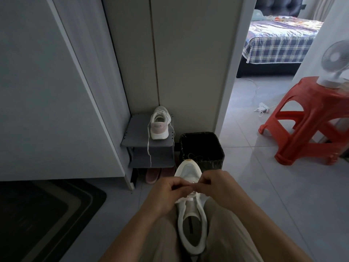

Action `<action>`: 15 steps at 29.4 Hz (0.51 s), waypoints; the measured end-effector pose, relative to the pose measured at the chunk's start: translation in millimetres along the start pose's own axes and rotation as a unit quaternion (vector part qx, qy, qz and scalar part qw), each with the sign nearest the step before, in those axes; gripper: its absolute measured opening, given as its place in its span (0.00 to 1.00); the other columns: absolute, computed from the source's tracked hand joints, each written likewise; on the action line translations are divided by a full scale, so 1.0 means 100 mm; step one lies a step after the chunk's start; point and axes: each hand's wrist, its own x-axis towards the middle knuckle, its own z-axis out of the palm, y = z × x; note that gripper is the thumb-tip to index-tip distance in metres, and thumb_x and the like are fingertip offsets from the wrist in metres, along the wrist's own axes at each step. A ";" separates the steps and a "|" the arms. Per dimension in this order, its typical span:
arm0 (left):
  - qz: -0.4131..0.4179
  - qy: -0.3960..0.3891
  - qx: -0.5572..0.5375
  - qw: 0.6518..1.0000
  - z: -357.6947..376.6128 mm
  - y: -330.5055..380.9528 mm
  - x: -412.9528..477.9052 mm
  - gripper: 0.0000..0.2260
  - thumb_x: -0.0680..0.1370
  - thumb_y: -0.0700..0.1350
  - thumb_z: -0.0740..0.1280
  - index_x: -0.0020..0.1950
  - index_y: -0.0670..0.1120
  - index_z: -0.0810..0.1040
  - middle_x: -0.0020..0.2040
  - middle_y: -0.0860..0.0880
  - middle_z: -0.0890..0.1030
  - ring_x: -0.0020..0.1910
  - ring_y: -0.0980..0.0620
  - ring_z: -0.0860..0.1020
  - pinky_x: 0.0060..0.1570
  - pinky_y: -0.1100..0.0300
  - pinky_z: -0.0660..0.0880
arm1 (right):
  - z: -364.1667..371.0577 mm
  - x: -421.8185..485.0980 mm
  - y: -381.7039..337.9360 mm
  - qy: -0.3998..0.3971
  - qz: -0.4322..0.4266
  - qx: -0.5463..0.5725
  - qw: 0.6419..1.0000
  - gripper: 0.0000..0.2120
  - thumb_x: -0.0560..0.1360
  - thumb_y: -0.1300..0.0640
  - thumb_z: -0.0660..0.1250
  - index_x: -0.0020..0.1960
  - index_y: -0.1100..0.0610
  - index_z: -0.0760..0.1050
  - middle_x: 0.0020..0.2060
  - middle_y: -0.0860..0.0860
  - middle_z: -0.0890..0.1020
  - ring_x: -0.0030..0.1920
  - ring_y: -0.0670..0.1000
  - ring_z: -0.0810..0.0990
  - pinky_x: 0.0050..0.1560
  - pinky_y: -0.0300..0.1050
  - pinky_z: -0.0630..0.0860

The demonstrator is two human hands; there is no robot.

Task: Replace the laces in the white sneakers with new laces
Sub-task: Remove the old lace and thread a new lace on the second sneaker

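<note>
Open floor (255, 176) right; bin (202, 148) just beyond toe | sneaker (191, 214) on lap, toe far, white, tongue bare | left hand (166, 193), right hand (217, 188) each pinch lace (190, 184).

Both forearms bare, entering from the bottom edge and converging toward lower centre of the frame; left hand (166, 191) just left of centre, back upward, fingers curled inward, thumb and fingertips pinching a white lace (190, 184); right hand (217, 184) just right of it, knuckles upward, fingers likewise curled, pinching the same lace; fingertips of the two hands nearly touching.
</note>
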 end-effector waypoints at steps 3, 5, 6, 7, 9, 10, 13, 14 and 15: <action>-0.030 0.024 -0.035 0.999 0.00 -0.04 0.02 0.03 0.72 0.42 0.70 0.40 0.49 0.81 0.33 0.58 0.81 0.34 0.65 0.78 0.37 0.73 0.73 | 0.06 -0.01 0.05 -0.021 0.039 0.134 0.990 0.11 0.75 0.51 0.65 0.37 0.54 0.78 0.29 0.45 0.78 0.31 0.41 0.74 0.36 0.31 0.71; -0.058 0.059 -0.044 0.996 0.02 -0.13 0.03 0.03 0.72 0.42 0.70 0.40 0.49 0.81 0.35 0.57 0.82 0.35 0.65 0.78 0.37 0.74 0.73 | 0.14 -0.03 0.11 -0.021 0.098 0.244 0.965 0.13 0.77 0.50 0.61 0.40 0.56 0.78 0.33 0.50 0.80 0.35 0.46 0.77 0.40 0.35 0.74; -0.069 0.075 -0.041 0.994 0.04 -0.21 0.03 0.03 0.73 0.41 0.70 0.40 0.49 0.81 0.36 0.56 0.82 0.36 0.65 0.78 0.39 0.73 0.73 | 0.21 -0.03 0.17 -0.019 0.119 0.220 0.968 0.13 0.78 0.49 0.59 0.43 0.56 0.77 0.37 0.52 0.80 0.38 0.48 0.78 0.43 0.38 0.74; -0.078 0.085 -0.034 0.993 0.07 -0.28 0.02 0.04 0.73 0.41 0.70 0.40 0.49 0.82 0.38 0.54 0.82 0.37 0.64 0.79 0.40 0.72 0.73 | 0.28 -0.02 0.24 -0.021 0.125 0.124 0.984 0.12 0.78 0.48 0.60 0.45 0.55 0.76 0.40 0.52 0.80 0.41 0.49 0.78 0.43 0.38 0.73; -0.077 0.097 0.011 0.992 0.16 -0.40 0.02 0.04 0.73 0.41 0.70 0.41 0.50 0.81 0.39 0.55 0.82 0.39 0.65 0.79 0.42 0.73 0.72 | 0.43 -0.03 0.31 -0.045 0.113 -0.053 0.991 0.10 0.76 0.46 0.61 0.51 0.51 0.74 0.44 0.47 0.77 0.44 0.46 0.76 0.46 0.36 0.71; -0.071 0.106 0.040 0.991 0.21 -0.45 0.02 0.04 0.73 0.42 0.70 0.42 0.51 0.82 0.39 0.57 0.81 0.39 0.66 0.78 0.41 0.74 0.72 | 0.48 -0.03 0.31 -0.053 0.111 -0.102 0.987 0.11 0.76 0.45 0.62 0.53 0.50 0.74 0.46 0.46 0.77 0.46 0.46 0.75 0.48 0.36 0.72; -0.073 0.126 0.074 0.986 0.33 -0.53 0.04 0.04 0.74 0.44 0.70 0.42 0.53 0.81 0.37 0.61 0.79 0.38 0.66 0.77 0.42 0.74 0.71 | 0.55 -0.01 0.31 -0.037 0.121 -0.137 0.982 0.09 0.75 0.47 0.61 0.50 0.51 0.74 0.47 0.47 0.78 0.46 0.47 0.76 0.49 0.39 0.73; -0.076 0.128 0.080 0.986 0.35 -0.56 0.04 0.05 0.74 0.45 0.70 0.40 0.55 0.79 0.37 0.61 0.79 0.39 0.66 0.77 0.43 0.71 0.72 | 0.54 0.00 0.33 -0.030 0.118 -0.129 0.984 0.06 0.75 0.49 0.61 0.47 0.51 0.74 0.44 0.47 0.78 0.44 0.47 0.76 0.46 0.38 0.73; -0.076 0.130 0.088 0.985 0.39 -0.58 0.04 0.05 0.74 0.46 0.70 0.40 0.56 0.79 0.37 0.62 0.78 0.41 0.65 0.77 0.45 0.69 0.74 | 0.53 -0.01 0.36 -0.020 0.113 -0.107 0.988 0.05 0.75 0.51 0.61 0.45 0.50 0.74 0.41 0.47 0.77 0.42 0.47 0.76 0.42 0.35 0.71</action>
